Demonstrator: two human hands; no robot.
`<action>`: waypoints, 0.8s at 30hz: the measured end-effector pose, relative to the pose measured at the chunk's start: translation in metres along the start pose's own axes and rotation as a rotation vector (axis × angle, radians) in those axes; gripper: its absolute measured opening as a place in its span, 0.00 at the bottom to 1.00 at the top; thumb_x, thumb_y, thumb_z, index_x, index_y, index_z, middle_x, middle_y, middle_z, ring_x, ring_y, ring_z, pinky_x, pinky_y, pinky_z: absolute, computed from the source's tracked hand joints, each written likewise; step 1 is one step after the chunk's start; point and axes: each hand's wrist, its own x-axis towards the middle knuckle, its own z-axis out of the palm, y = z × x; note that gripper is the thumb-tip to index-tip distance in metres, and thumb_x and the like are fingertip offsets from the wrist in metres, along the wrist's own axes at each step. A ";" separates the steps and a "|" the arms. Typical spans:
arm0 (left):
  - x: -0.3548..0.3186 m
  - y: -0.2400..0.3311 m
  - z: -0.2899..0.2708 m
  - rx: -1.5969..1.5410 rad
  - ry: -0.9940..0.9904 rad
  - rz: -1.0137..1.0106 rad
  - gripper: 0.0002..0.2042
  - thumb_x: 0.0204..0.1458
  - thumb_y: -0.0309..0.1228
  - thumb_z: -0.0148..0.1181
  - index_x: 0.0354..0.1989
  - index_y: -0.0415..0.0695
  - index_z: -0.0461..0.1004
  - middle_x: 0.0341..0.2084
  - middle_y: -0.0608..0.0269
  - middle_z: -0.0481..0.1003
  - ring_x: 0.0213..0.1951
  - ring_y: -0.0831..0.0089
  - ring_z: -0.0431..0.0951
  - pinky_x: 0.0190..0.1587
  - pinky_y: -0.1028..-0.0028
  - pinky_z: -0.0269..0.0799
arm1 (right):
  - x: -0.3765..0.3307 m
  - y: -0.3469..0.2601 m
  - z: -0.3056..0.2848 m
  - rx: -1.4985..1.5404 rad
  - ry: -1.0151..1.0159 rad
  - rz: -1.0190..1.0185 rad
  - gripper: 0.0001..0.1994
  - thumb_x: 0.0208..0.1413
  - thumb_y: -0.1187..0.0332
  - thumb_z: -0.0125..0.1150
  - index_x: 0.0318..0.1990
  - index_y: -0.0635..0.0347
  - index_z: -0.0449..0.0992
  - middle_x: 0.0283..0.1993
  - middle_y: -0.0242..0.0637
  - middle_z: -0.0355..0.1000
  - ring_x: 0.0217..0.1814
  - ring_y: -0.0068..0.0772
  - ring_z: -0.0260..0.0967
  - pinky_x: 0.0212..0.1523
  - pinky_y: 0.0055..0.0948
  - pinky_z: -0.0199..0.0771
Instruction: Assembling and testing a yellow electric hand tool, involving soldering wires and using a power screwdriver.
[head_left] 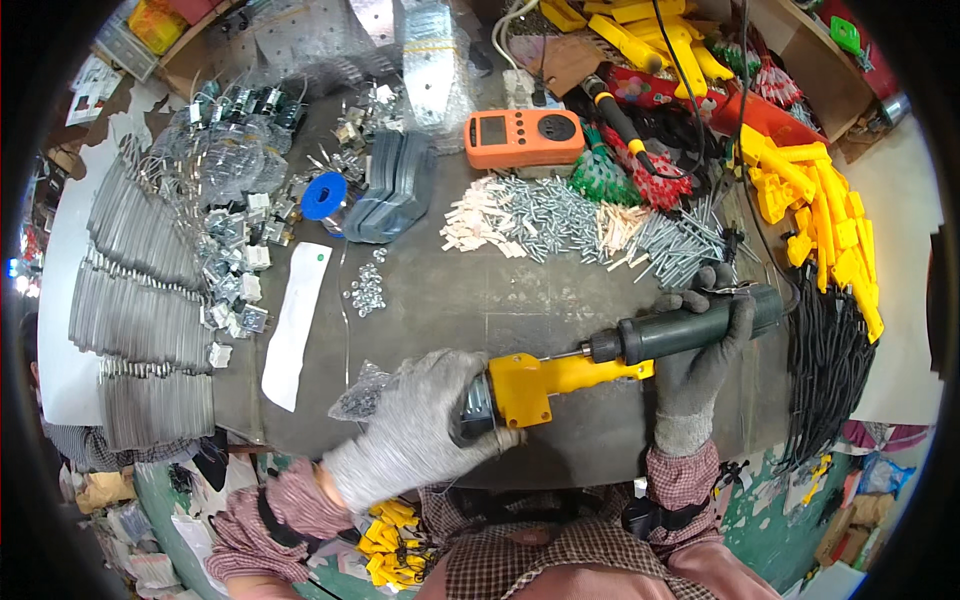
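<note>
- My left hand (415,425) has its fingers closed around the yellow-handled piece (522,391), near the table's (430,305) front edge.
- My right hand's (690,380) fingers curl around a dark power screwdriver (655,336).
- Beside the left, I see a clear bag (361,393) of small dark parts.
- Clear plastic (456,105) wraps metal plates (428,60).

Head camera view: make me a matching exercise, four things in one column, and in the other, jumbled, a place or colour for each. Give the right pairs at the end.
Things:
1. Power screwdriver
2. Spool
3. Box with a screen and a socket
4. Bundle of cords

Places and colours:
A. Orange
B. Below the yellow plastic parts, at the picture's right
C. In the gloved right hand
D. Blue

Right pairs: 1-C, 2-D, 3-A, 4-B
</note>
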 end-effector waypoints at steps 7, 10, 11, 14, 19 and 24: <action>0.026 -0.054 -0.020 -0.687 -0.652 -0.409 0.27 0.58 0.43 0.68 0.60 0.40 0.72 0.49 0.52 0.79 0.52 0.64 0.80 0.54 0.67 0.77 | -0.002 0.002 -0.007 -0.086 0.009 -0.031 0.20 0.66 0.55 0.60 0.61 0.49 0.68 0.49 0.33 0.71 0.44 0.23 0.72 0.55 0.39 0.74; 0.028 -0.054 -0.020 -0.535 -0.734 -0.318 0.29 0.57 0.45 0.69 0.61 0.40 0.71 0.50 0.49 0.78 0.53 0.58 0.80 0.55 0.65 0.76 | 0.000 0.000 -0.011 -0.068 0.007 -0.018 0.21 0.66 0.55 0.61 0.61 0.49 0.67 0.49 0.33 0.71 0.44 0.24 0.72 0.56 0.40 0.73; 0.029 -0.051 -0.021 -0.411 -0.724 -0.226 0.30 0.56 0.46 0.69 0.62 0.40 0.71 0.50 0.48 0.78 0.53 0.56 0.80 0.55 0.64 0.76 | 0.001 0.000 -0.012 -0.046 -0.017 -0.006 0.21 0.65 0.55 0.61 0.61 0.49 0.68 0.49 0.33 0.71 0.44 0.25 0.72 0.56 0.40 0.73; 0.034 -0.047 -0.022 -0.425 -0.737 -0.337 0.31 0.54 0.46 0.71 0.61 0.41 0.69 0.48 0.48 0.77 0.52 0.54 0.80 0.52 0.60 0.77 | 0.000 0.003 -0.005 -0.027 0.000 0.007 0.20 0.65 0.55 0.62 0.59 0.50 0.68 0.47 0.32 0.70 0.44 0.25 0.71 0.56 0.40 0.71; 0.032 -0.031 -0.017 -0.407 -0.686 -0.364 0.28 0.54 0.43 0.70 0.58 0.42 0.68 0.46 0.46 0.77 0.50 0.49 0.80 0.52 0.57 0.76 | -0.006 0.010 -0.006 0.137 0.035 -0.001 0.18 0.63 0.55 0.64 0.54 0.50 0.69 0.40 0.27 0.64 0.41 0.23 0.68 0.56 0.40 0.69; 0.024 -0.032 -0.007 -0.392 -0.610 -0.348 0.25 0.55 0.40 0.69 0.56 0.44 0.67 0.41 0.47 0.76 0.48 0.47 0.78 0.50 0.55 0.75 | -0.002 0.011 -0.002 0.155 0.111 0.031 0.16 0.61 0.55 0.67 0.47 0.50 0.69 0.39 0.26 0.64 0.40 0.22 0.67 0.55 0.38 0.68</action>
